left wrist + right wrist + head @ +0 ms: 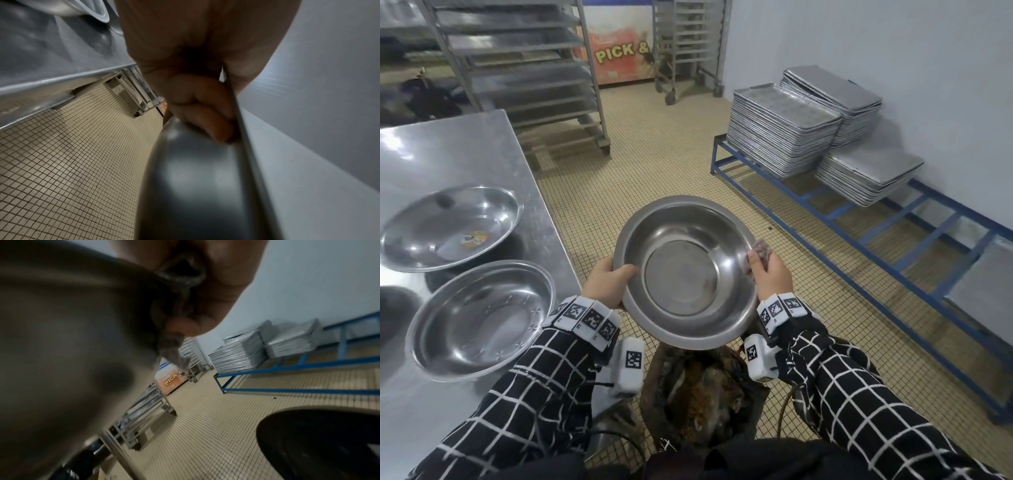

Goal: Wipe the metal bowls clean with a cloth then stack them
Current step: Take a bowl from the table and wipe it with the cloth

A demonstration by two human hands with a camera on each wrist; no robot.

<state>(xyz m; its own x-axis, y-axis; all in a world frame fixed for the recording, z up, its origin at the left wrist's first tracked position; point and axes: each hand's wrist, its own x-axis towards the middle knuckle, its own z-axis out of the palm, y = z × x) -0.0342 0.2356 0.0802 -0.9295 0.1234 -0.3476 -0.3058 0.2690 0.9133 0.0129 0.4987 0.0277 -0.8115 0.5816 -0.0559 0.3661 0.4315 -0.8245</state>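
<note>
The person is holding a round, deep stainless-steel bowl in the air above the tiled floor, just off the right edge of the steel worktop, with its open mouth tipped up toward the head camera. The left hand is making a grip on the bowl's left rim: the thumb is lying over the rim inside the bowl, and the left wrist view is showing the fingers curled under against the outer wall. The right hand is sitting at the opposite, right rim, its grip bunched around a small crumpled dark-mauve cloth that is touching the rim there. So the bowl is lying between the two hands, and its dull flat bottom is lying to the left of and below the cloth; the wiping hand is the nearer one to the uncleaned inner wall, and I judge the next stroke will need the cloth to be going down and inward from the rim while the left hand is steadying.

Two more shiny metal bowls are resting on the worktop to the left, side by side and not stacked: a wide shallow far bowl carrying a small yellow sticker too small to read, and a near bowl.

On an orange panel at the back of the room the words "PICK &" are showing.
</note>
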